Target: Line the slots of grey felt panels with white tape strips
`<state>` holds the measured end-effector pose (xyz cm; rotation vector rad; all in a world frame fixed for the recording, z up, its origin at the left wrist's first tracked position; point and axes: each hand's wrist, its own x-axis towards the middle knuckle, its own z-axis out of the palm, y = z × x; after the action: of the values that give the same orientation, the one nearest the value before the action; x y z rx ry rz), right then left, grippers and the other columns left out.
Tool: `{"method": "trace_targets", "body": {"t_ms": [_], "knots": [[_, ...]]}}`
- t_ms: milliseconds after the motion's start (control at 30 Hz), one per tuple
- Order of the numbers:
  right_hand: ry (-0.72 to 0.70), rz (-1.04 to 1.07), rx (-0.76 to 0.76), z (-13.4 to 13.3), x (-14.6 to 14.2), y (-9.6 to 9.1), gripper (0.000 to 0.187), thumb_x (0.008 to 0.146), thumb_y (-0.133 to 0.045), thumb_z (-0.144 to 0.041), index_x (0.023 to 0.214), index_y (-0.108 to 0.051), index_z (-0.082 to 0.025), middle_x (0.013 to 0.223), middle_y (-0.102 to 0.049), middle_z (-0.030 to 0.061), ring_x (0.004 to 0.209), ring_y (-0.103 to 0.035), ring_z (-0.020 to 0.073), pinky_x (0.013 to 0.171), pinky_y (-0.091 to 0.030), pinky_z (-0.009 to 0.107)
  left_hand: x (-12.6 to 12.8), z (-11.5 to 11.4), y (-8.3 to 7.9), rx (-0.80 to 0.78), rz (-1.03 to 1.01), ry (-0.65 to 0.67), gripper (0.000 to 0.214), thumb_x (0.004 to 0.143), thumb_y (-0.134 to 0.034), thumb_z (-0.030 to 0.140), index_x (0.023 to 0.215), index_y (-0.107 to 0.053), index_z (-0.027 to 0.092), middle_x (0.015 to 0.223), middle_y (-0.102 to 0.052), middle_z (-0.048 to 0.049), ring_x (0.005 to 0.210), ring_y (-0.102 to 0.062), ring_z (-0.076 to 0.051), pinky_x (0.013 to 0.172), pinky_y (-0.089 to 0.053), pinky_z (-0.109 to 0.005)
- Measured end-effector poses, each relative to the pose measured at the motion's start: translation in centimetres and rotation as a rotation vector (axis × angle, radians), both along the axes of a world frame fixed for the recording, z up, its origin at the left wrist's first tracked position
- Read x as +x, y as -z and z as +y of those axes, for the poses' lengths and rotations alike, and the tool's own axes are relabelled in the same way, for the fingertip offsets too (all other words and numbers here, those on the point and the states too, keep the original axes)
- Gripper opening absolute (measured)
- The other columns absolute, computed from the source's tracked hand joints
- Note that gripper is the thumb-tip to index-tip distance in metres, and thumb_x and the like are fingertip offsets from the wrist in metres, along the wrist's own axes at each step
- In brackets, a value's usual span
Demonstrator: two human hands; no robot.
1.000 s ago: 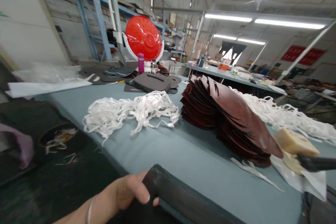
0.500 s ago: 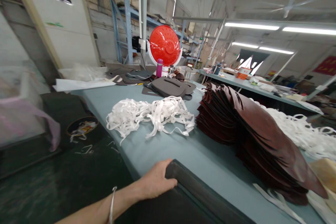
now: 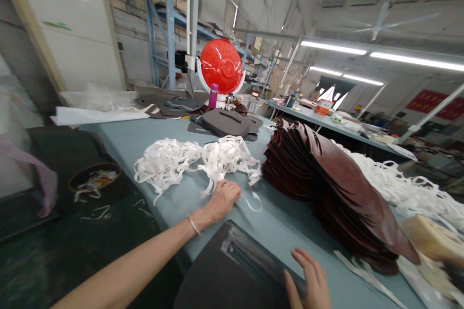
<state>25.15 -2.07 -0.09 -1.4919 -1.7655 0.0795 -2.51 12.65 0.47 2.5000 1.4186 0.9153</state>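
My left hand reaches out over the blue-grey table and pinches a loose strand at the near edge of a heap of white strips. My right hand lies flat, fingers stretched, on the far edge of a dark grey cut piece that lies at the table's near edge. To the right of both hands a tall leaning stack of dark brown leather pieces rests on the table.
Grey cut pieces lie at the table's far end near a red fan and a purple bottle. More white strips spread behind the brown stack. A bin with scraps stands on the floor at left.
My left hand has left the corner of the dark grey piece and moved forward to the white strips. My right hand has come into view on the dark piece.
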Motion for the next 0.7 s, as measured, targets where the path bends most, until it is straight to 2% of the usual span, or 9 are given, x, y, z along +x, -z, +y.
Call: {"method": "trace_targets", "body": {"t_ms": [67,133,233,267,333,400,500,633,700], "knots": [[-0.088,-0.127,0.059,0.5,-3.1,-1.6,0.033,0.088,-0.053,-0.034,0.120,-0.055,-0.024,0.130,-0.054,0.0134,0.119,-0.050,0.0313,0.097,-0.038,0.049,0.3,-1.6,-0.3,0.030,0.050,0.131,0.020,0.091,-0.038,0.013,0.091,-0.056,0.019,0.091,-0.059,-0.0041,0.095,-0.052,-0.018,0.097,-0.031,-0.038],[-0.146,-0.229,0.059,1.1,-6.1,-2.8,0.041,0.088,-0.051,-0.029,0.129,-0.049,-0.025,0.141,-0.045,0.0123,0.129,-0.041,0.0323,0.101,-0.032,0.051,0.4,-3.3,-0.7,0.066,0.112,0.235,0.021,0.092,-0.036,0.013,0.093,-0.056,0.019,0.089,-0.059,-0.0037,0.090,-0.052,-0.018,0.096,-0.031,-0.036],[-0.180,-0.231,-0.092,2.4,-9.9,-2.9,0.067,0.079,-0.062,-0.040,0.138,-0.039,-0.016,0.140,-0.045,0.0197,0.127,-0.041,0.0378,0.099,-0.032,0.055,0.3,-4.7,-1.0,0.093,0.160,0.302,0.024,0.094,-0.032,0.016,0.094,-0.056,0.019,0.084,-0.058,-0.0029,0.083,-0.051,-0.017,0.096,-0.030,-0.037],[-0.165,-0.175,-0.159,2.8,-10.9,-2.6,0.072,0.077,-0.063,-0.042,0.138,-0.038,-0.013,0.135,-0.049,0.0220,0.122,-0.045,0.0383,0.096,-0.035,0.054,0.2,-4.9,-0.9,0.088,0.149,0.300,0.025,0.095,-0.032,0.017,0.095,-0.056,0.019,0.083,-0.058,-0.0026,0.083,-0.051,-0.016,0.096,-0.029,-0.037],[-0.123,-0.004,-0.270,3.5,-12.2,-1.8,0.059,0.081,-0.056,-0.036,0.133,-0.044,-0.011,0.122,-0.057,0.0213,0.110,-0.053,0.0343,0.091,-0.039,0.049,0.0,-4.9,-0.8,0.078,0.111,0.289,0.025,0.096,-0.032,0.020,0.097,-0.057,0.019,0.085,-0.059,-0.0029,0.084,-0.052,-0.016,0.096,-0.029,-0.037],[-0.103,0.227,-0.349,4.0,-12.6,-1.3,0.037,0.084,-0.046,-0.027,0.118,-0.056,-0.014,0.108,-0.063,0.0151,0.099,-0.057,0.0277,0.089,-0.040,0.043,-0.2,-4.6,-0.6,0.070,0.097,0.289,0.025,0.096,-0.033,0.023,0.097,-0.058,0.018,0.088,-0.060,-0.0039,0.087,-0.053,-0.017,0.095,-0.029,-0.037],[-0.086,0.510,-0.424,4.7,-12.4,-1.5,0.021,0.085,-0.045,-0.029,0.094,-0.062,-0.020,0.090,-0.065,0.0068,0.088,-0.057,0.0215,0.085,-0.040,0.036,0.1,-4.5,-0.4,0.081,0.139,0.296,0.027,0.097,-0.031,0.024,0.096,-0.058,0.018,0.089,-0.061,-0.0047,0.088,-0.054,-0.017,0.095,-0.029,-0.037],[-0.069,0.681,-0.488,5.9,-12.3,-1.7,0.033,0.081,-0.054,-0.044,0.101,-0.057,-0.017,0.074,-0.063,0.0012,0.067,-0.056,0.0157,0.065,-0.043,0.028,0.7,-4.3,-0.1,0.091,0.144,0.292,0.026,0.096,-0.032,0.024,0.097,-0.058,0.018,0.090,-0.062,-0.0053,0.091,-0.054,-0.017,0.095,-0.029,-0.036],[-0.079,0.760,-0.512,6.1,-12.0,-1.5,0.034,0.079,-0.056,-0.044,0.097,-0.058,-0.016,0.064,-0.059,-0.0019,0.058,-0.052,0.0132,0.056,-0.040,0.025,0.4,-3.8,0.0,0.083,0.147,0.267,0.025,0.096,-0.035,0.025,0.095,-0.059,0.019,0.089,-0.062,-0.0046,0.091,-0.054,-0.017,0.095,-0.029,-0.036]]}}
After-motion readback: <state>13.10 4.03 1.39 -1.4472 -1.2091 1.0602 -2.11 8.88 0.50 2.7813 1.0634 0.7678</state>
